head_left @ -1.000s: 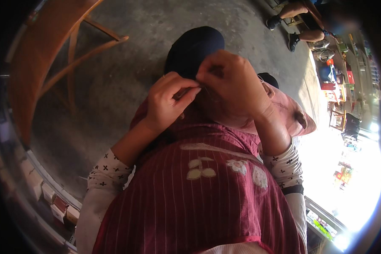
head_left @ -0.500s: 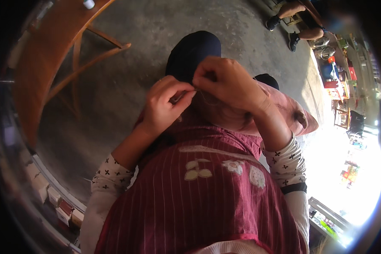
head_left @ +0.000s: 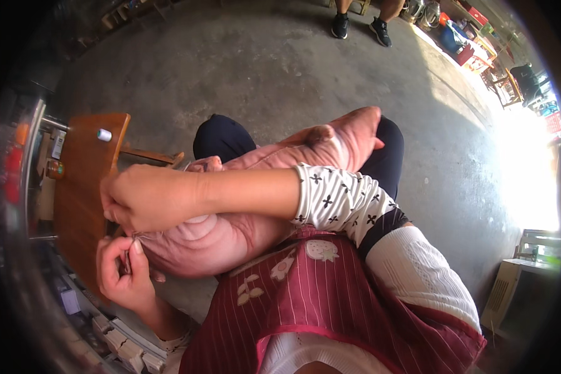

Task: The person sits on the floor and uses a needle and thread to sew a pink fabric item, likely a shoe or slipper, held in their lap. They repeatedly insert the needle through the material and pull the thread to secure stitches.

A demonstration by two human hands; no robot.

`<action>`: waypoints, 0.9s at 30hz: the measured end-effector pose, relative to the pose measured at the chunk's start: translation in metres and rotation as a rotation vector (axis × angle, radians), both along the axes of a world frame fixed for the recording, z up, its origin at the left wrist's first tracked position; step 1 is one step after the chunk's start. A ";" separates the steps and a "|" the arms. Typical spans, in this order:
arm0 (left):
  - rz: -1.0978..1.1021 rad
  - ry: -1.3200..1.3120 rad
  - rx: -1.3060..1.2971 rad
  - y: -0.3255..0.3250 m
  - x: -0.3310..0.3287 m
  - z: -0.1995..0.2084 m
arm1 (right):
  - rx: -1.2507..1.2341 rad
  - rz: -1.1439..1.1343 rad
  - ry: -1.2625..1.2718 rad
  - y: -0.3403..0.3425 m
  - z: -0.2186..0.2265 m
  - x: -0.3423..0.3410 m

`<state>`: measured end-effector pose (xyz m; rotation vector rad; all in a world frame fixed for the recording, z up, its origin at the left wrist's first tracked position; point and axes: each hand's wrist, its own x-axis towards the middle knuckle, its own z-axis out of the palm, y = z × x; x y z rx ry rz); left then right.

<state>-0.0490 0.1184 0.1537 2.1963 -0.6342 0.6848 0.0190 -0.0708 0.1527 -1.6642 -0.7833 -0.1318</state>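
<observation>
Head view, floor: grey concrete floor [head_left: 280, 68] spreads beyond the knees, with sunlight glaring at the right.
Seated person: a pair of legs in black shoes [head_left: 340, 26] shows at the top edge, well apart from the hands.
Desk: a brown wooden desk [head_left: 81, 212] stands at the left, bearing a white spool [head_left: 105, 134] near its far end.
In the way: the right forearm [head_left: 252, 192] crosses over the pink form and covers part of its middle.
Jar: a small jar [head_left: 55, 169] with amber-brown contents sits at the desk's left edge.
Tub: a blue tub [head_left: 453, 38] stands far right; its contents are too small to tell.
Pink form: a soft, wrinkled pink form [head_left: 349, 138] lies slantwise across the lap, its near end beside both hands.
Left grip: the left hand [head_left: 126, 271] pinches thumb against forefinger on a thin strand [head_left: 141, 235].
Right grip: the right hand [head_left: 153, 198] curls just above the left; its fingertips are partly hidden, so what it holds cannot be told.
</observation>
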 end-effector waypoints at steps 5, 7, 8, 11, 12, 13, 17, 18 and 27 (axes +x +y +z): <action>-0.010 -0.051 0.042 -0.034 -0.003 0.000 | 0.157 0.203 0.218 -0.023 -0.003 0.004; -0.045 -0.048 0.062 -0.054 0.009 -0.011 | 0.247 0.230 0.339 -0.044 -0.022 0.006; -0.069 -0.028 0.034 -0.063 0.012 -0.012 | 0.356 0.239 0.411 -0.053 -0.029 0.003; -0.234 -0.010 -0.003 -0.099 0.016 -0.006 | 0.490 0.047 0.525 -0.105 -0.022 -0.025; -0.296 -0.019 0.008 -0.112 0.018 -0.001 | 0.515 -0.056 0.477 -0.121 -0.016 -0.034; -0.346 -0.018 -0.004 -0.126 0.021 0.000 | 0.556 -0.149 0.434 -0.137 -0.011 -0.041; -0.502 -0.030 -0.022 -0.172 0.034 0.009 | 0.629 -0.628 0.153 -0.188 0.028 -0.062; -0.514 -0.051 0.000 -0.181 0.037 0.010 | 0.565 -0.709 0.063 -0.204 0.039 -0.069; -0.558 -0.024 0.025 -0.205 0.034 -0.021 | 0.261 -1.233 -0.604 -0.277 0.087 -0.168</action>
